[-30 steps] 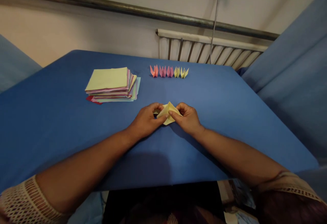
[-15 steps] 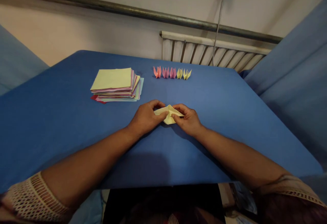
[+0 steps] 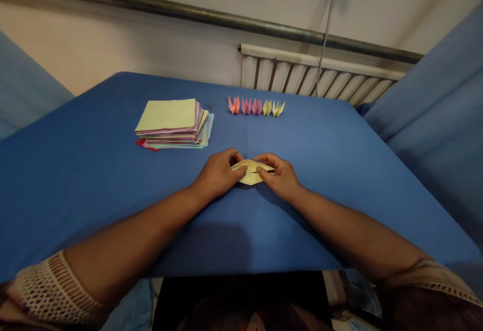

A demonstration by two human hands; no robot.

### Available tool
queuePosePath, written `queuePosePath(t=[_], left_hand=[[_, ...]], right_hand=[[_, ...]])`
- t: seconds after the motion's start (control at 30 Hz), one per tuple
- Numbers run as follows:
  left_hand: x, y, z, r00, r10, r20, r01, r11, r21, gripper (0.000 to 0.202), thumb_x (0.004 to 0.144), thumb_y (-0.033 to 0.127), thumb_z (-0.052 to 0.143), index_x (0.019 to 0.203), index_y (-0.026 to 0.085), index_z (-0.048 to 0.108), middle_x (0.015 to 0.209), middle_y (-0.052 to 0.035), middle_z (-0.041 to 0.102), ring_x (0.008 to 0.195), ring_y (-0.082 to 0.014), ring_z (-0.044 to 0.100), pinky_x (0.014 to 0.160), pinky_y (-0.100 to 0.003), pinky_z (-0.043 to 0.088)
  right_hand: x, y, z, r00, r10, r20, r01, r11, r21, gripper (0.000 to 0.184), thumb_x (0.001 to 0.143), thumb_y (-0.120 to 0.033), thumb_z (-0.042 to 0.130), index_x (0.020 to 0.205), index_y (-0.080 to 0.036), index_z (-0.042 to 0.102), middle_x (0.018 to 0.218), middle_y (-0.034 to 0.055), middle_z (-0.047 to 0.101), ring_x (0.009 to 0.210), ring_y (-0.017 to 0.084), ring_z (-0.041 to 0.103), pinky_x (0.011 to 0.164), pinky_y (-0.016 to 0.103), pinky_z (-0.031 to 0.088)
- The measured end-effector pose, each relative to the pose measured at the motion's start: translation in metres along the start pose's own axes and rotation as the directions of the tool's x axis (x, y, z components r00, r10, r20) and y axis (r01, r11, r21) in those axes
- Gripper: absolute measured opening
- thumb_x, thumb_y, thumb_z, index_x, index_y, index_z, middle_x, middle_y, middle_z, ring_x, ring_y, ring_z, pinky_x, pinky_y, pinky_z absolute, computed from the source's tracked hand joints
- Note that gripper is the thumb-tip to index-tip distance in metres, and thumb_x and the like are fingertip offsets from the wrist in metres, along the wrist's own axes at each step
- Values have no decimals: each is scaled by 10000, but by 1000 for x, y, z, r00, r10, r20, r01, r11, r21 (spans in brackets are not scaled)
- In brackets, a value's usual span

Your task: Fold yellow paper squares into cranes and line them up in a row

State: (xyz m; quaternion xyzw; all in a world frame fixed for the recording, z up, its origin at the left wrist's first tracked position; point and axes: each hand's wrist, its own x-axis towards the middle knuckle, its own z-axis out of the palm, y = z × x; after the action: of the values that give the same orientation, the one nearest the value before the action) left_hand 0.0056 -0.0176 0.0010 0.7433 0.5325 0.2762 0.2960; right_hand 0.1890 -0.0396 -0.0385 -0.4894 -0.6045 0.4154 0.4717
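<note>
A small folded yellow paper (image 3: pixel 251 172) lies nearly flat on the blue table (image 3: pixel 94 180), near its middle. My left hand (image 3: pixel 219 174) pinches its left end with thumb and fingers. My right hand (image 3: pixel 279 177) pinches its right end the same way. Both hands rest on the table top. Parts of the paper are hidden under my fingers.
A stack of coloured paper squares (image 3: pixel 172 122) sits to the back left. A row of several small folded paper figures (image 3: pixel 255 106), orange, pink and yellow, stands at the far edge. A white radiator (image 3: pixel 317 77) and a pipe run along the wall behind.
The yellow paper stood up in a peaked shape; my hands have pressed it down and it now lies flatter and wider.
</note>
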Motion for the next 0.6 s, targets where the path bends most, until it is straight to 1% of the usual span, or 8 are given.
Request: queuePosePath(t=[0.13,0.2,0.23,0.27,0.33,0.4,0.5,0.6], left_hand=[[1,-6,3,1000,24,13,-24,1000,-20,129,750,308,610,807,198,645,767,-4,682,695,-180,610,633,-291,435],[2,-8,4,1000,24,21,-21,993,-113,106,744,275,613,812,197,635,796,-8,684,729,-182,622,663,-297,457],[2,-9,4,999,22,31,-16,981,-191,99,736,262,621,809,195,625,826,-13,690,754,-184,630,681,-302,470],[1,-10,4,999,23,44,-9,958,-287,98,725,252,635,800,193,613,872,-21,697,787,-187,640,705,-308,484],[0,-9,4,997,23,72,14,878,-479,120,705,241,674,771,185,591,980,-44,704,866,-194,656,770,-325,503],[-1,-6,1,996,23,87,34,800,-600,147,698,239,712,763,175,596,1064,-64,699,951,-201,656,844,-341,501],[-4,0,-3,996,24,83,37,744,-667,147,715,244,744,783,170,636,1114,-79,696,1032,-209,642,920,-358,479],[-6,3,-6,998,14,59,32,705,-708,148,722,252,766,785,171,658,1123,-77,698,1035,-212,644,950,-374,468]], right_hand=[[-1,-1,1,999,29,20,-29,999,31,252,750,-201,560,963,-228,692,770,-24,682,624,117,602,593,247,472],[-1,-1,0,997,60,41,-63,995,78,242,750,-219,570,951,-230,702,805,-15,695,615,115,598,578,247,477],[0,-1,-1,995,76,57,-82,991,107,232,756,-238,578,948,-228,707,817,-8,701,606,115,593,565,249,477],[0,-2,-2,994,87,73,-96,986,134,223,765,-263,585,945,-225,711,811,-3,701,593,115,586,551,250,475],[2,-4,-5,992,88,88,-102,980,173,212,787,-311,599,933,-217,720,754,0,685,566,113,563,530,249,464],[3,-7,-8,994,77,81,-92,974,205,213,801,-342,610,923,-213,728,714,-1,667,557,110,543,529,250,457],[3,-11,-12,996,79,49,-89,960,265,214,798,-360,638,926,-214,729,754,7,677,601,115,556,553,251,461],[3,-12,-13,997,75,27,-80,946,314,213,806,-361,642,941,-220,725,795,10,684,640,120,570,571,253,457]])
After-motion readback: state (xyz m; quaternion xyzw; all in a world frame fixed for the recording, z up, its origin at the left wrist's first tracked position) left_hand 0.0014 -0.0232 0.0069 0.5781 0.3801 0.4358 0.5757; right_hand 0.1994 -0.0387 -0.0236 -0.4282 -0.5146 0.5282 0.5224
